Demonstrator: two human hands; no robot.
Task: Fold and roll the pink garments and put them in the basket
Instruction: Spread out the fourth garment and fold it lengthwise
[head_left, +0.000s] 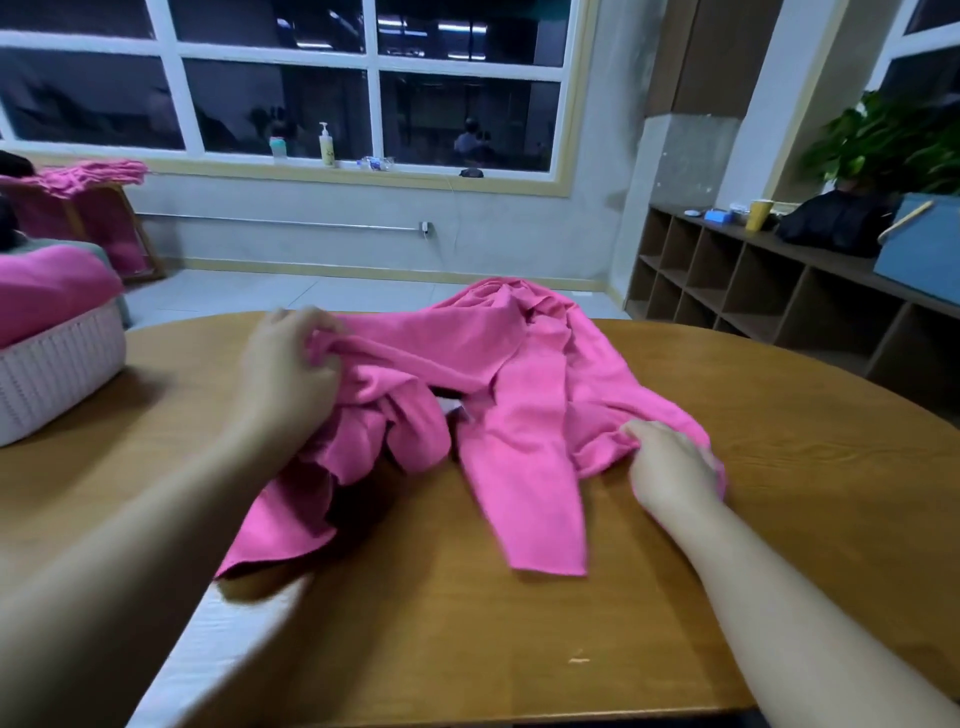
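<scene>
Two hands, left hand (291, 364) and right hand (670, 467), gripping crumpled pink garment (519, 395) on wooden table (779, 519), white basket (57, 369) at left, no legible writing

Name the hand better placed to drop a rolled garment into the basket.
Left. The left hand is nearer the basket at the table's left edge; the right hand grips the garment on the far side.

The room was evenly lit from overhead, and the window (280, 78) was dark, giving back streaks of ceiling lamps. Soft shadows pooled under the pink garment (519, 395) and beside the basket (57, 369) on the table (467, 623). The left hand (291, 364) was smeared by motion blur (its fingertips worst), while the right hand (670, 467) looked sharper. Straight lines bowed near the edges.
</scene>
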